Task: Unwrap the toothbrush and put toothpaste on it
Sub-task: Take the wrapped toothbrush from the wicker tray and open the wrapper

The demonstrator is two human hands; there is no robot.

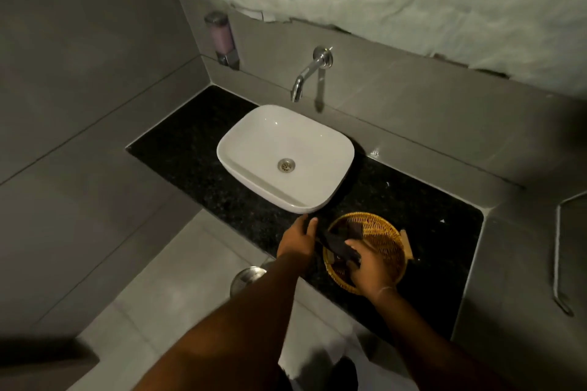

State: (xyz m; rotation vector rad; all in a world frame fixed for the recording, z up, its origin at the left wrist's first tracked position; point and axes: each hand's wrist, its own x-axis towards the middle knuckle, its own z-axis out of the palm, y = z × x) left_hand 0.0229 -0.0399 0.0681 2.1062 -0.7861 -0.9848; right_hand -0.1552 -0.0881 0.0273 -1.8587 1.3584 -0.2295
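Your right hand (370, 267) is closed around one end of a dark, flat packet (341, 249), probably the wrapped toothbrush, held over the near rim of the wicker basket (386, 236). Your left hand (298, 240) curls loosely at its other end; whether it grips, I cannot tell. Lift the packet clear onto the black counter (190, 149), beside the white sink (247, 140), before tearing.

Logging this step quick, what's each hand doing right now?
Left hand: curled around the dark packet.
Right hand: holding the same packet over the wicker basket.
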